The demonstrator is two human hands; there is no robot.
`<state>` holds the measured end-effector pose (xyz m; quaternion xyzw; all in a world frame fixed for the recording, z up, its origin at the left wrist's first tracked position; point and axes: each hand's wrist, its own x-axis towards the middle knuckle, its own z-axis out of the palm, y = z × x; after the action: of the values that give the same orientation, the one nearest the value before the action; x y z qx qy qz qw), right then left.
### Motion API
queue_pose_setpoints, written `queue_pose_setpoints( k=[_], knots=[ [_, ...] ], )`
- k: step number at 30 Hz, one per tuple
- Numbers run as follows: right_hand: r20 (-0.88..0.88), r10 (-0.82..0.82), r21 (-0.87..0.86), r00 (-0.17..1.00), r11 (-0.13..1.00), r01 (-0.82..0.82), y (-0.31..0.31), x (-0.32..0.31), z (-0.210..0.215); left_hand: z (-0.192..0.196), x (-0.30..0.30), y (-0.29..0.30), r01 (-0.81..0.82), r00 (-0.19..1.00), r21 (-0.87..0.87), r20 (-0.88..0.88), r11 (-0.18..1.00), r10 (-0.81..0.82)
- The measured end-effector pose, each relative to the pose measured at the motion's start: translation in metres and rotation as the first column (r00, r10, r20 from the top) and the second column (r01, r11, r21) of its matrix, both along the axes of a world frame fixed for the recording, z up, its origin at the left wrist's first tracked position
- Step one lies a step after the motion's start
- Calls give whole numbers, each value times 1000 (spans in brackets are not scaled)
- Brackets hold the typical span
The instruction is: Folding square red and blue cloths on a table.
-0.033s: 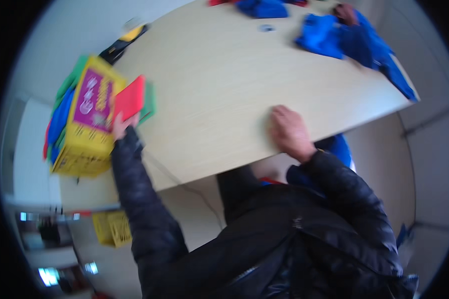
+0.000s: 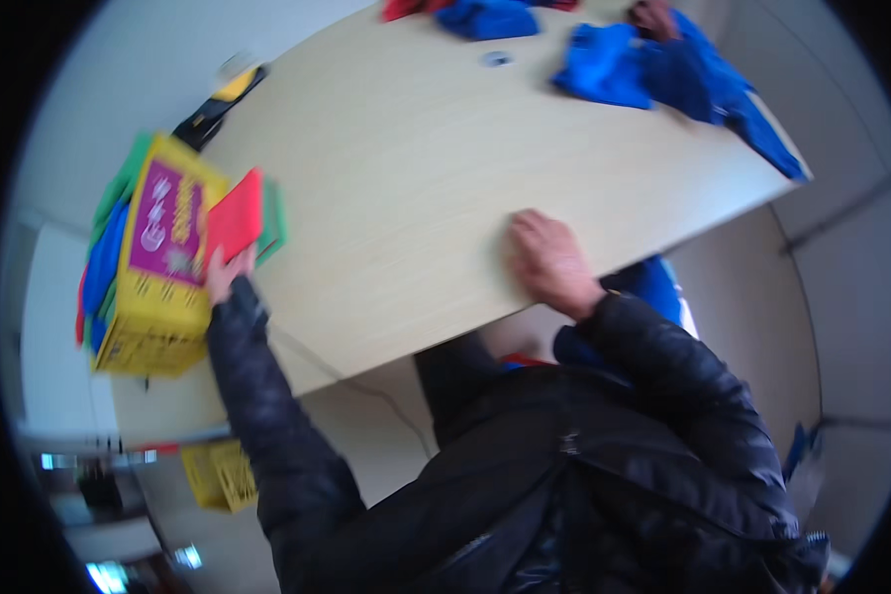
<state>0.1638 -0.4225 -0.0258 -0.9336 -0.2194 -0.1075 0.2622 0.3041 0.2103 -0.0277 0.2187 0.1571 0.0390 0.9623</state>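
Note:
A thin, flat red rectangular piece (image 2: 236, 215) stands tilted in my left hand (image 2: 226, 274), whose fingers are closed on its lower end. Right behind it is a similar green piece (image 2: 272, 220); whether my hand touches that one is hidden. Both are beside a yellow box (image 2: 168, 327) with a purple panel, at the table's left end. My right hand (image 2: 552, 262) rests on the tabletop near the front edge, its fingers curled together and nothing visible in them.
The pale table (image 2: 396, 198) spreads ahead. Green and blue cloth (image 2: 109, 257) is at the box's left side. Another person's hand (image 2: 655, 18) is on blue cloth (image 2: 604, 67) at the far right. A black-and-yellow object (image 2: 213, 114) lies behind the box, and a cable (image 2: 366, 386) hangs over the front edge.
The whole view has shifted slightly, with the table's contents appearing farther left. Both hands keep their places, and the left one still grips the red piece.

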Motion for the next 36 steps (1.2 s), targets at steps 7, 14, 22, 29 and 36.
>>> queue_pose_setpoints(
  k=[7, 14, 22, 29, 36],
  knots=[
    [-273, 22, 141, 962, 990, 17, -82, 56, 26, 22, -142, -229, 185, 978, 786, -87, 590, -190],
    [47, -390, -96, 920, 915, 393, -203, 180, 45, -19, -214, -350, -196, 980, 958, 182, -209, -83],
    [344, -368, -473, 864, 727, 498, -261, 253, 20, -15, -203, -371, -362, 930, 831, 354, -422, -100],
    [341, -298, -545, 892, 710, 446, -259, 273, 16, -14, -206, -373, -268, 960, 842, 272, -468, -60],
    [291, -14, -396, 957, 908, 134, -154, 213, 43, -13, -207, -373, -314, 945, 803, 316, -507, -84]
  ],
)
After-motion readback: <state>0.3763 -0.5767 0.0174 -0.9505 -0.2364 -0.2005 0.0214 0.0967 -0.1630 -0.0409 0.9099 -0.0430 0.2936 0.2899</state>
